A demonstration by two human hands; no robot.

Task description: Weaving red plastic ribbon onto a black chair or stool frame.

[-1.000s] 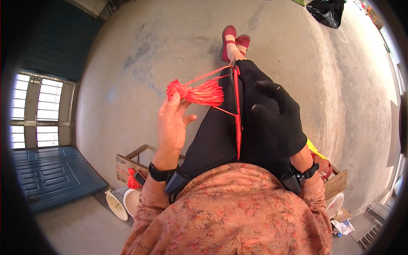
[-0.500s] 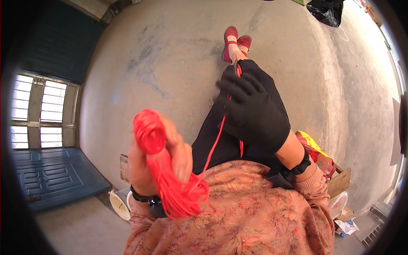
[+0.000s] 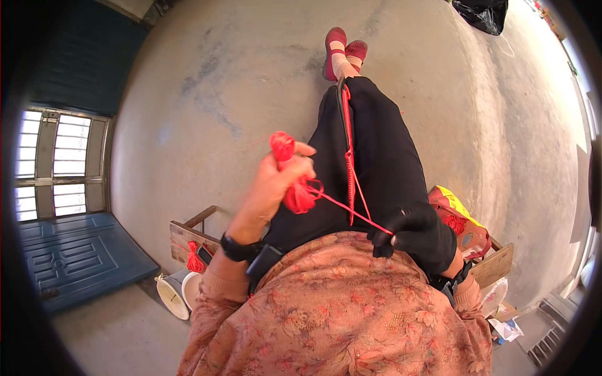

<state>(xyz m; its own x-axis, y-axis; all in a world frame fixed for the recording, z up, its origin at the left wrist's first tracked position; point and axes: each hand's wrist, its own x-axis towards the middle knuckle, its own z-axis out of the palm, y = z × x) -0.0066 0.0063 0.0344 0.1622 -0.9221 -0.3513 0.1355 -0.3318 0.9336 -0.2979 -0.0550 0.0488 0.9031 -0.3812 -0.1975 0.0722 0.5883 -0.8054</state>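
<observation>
My bare left hand [image 3: 274, 182] is closed around a small hank of red cord [image 3: 300, 198]. Its rounded end sticks out above the fingers and loose loops hang below. From the hank a strand [image 3: 342, 205] runs taut across my lap to my right hand [image 3: 419, 237], which wears a black glove and pinches the strand by my waist. Between the hands, a long narrow dark strip [image 3: 348, 135] lies along my black-trousered thighs, with red cord along its length and looped near its far end. A second thin strand runs from the strip toward my right hand.
A wooden bench [image 3: 495, 264] shows on both sides of me. On its right stands a red bag with a yellow band [image 3: 461, 216]; on its left hangs another red cord bundle [image 3: 195, 257]. White buckets [image 3: 172, 294] are at lower left, a black plastic bag [image 3: 483, 15] at far right.
The hank in my left hand has moved away from my body and rightward. My right hand has come back from over my thighs to my waist, its spread fingers now closed on the strand.
</observation>
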